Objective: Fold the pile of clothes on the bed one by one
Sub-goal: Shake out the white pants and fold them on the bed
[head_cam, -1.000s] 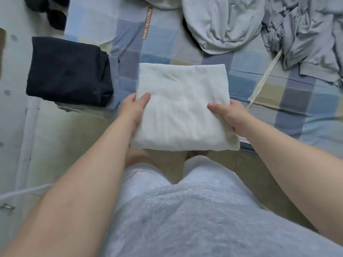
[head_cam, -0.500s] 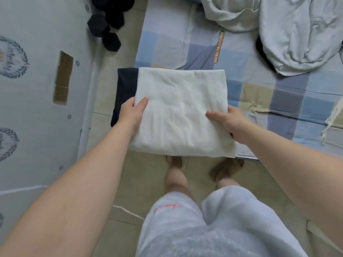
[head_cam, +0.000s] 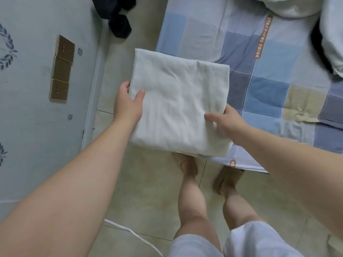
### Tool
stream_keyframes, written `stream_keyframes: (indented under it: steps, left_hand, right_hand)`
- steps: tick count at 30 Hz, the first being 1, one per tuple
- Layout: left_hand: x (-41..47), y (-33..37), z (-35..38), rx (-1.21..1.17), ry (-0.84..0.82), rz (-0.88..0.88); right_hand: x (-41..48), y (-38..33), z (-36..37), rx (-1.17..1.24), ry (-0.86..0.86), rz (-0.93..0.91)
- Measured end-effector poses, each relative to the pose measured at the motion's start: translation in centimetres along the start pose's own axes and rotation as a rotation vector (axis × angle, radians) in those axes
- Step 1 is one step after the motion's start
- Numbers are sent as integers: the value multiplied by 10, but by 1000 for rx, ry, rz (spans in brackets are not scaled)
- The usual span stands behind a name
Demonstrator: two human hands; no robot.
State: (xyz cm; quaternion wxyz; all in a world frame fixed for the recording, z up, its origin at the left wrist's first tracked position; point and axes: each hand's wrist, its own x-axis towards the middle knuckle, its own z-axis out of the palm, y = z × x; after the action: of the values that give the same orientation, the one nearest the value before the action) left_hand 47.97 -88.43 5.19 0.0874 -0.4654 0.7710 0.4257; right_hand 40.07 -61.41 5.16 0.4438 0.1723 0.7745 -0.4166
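A folded white garment (head_cam: 178, 102) lies flat between both hands at the bed's near left corner, fully covering the dark folded piece seen earlier. My left hand (head_cam: 128, 104) grips its left edge, thumb on top and fingers underneath. My right hand (head_cam: 225, 119) grips its right near edge the same way, thumb on top. The bed (head_cam: 269, 86) has a blue, grey and beige checked cover. Unfolded pale clothes (head_cam: 332, 34) lie at the top right, partly cut off by the frame.
A tiled floor (head_cam: 148, 191) lies below, with my bare legs and feet (head_cam: 189, 182) standing on it. Black dumbbells (head_cam: 118, 21) sit on the floor beside the wall. The wall on the left carries brown sockets (head_cam: 62, 69). A white cable (head_cam: 133, 232) runs over the floor.
Both hands carried the white folded garment leftward from the bed's middle until it covers the dark folded piece entirely. The view swung left as well.
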Motion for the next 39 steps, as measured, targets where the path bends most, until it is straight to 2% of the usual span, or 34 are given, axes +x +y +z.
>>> stream_keyframes:
  steps: [1, 3, 5, 6, 9, 11, 13, 16, 18, 24, 29, 34, 39]
  left_hand:
    - [-4, 1, 2, 148, 98, 83]
    - [-16, 7, 5, 393, 237, 379]
    - [-24, 13, 15, 501, 165, 647]
    - [-24, 13, 20, 558, 92, 717]
    - [-13, -2, 37, 776, -78, 675]
    - [-2, -15, 48, 854, -94, 638]
    - [9, -23, 56, 836, -72, 653]
    - [20, -32, 61, 752, -28, 700]
    - [23, -41, 65, 728, 4, 732]
    - [33, -59, 81, 671, 77, 773]
    - [37, -68, 90, 686, 92, 767]
    - [34, -51, 80, 809, -66, 624]
    - [6, -4, 50, 799, -340, 342]
  right_hand:
    - [-1, 1, 1, -170, 88, -60]
    - [-8, 1, 3, -614, 312, -291]
    - [-16, -2, 7, -894, 381, -525]
    - [-17, -5, 9, -971, 387, -584]
    - [-10, -23, 21, -998, 483, -681]
    - [-1, -38, 35, -975, 519, -825]
    - [11, -43, 52, -1038, 463, -917]
    - [28, -31, 70, -1161, 322, -802]
    - [39, -16, 76, -1212, 290, -722]
    - [72, 10, 89, -1178, 355, -789]
    - [84, 17, 92, -1167, 319, -769]
    - [77, -5, 83, -1205, 139, -627]
    - [29, -51, 49, -1292, -136, -425]
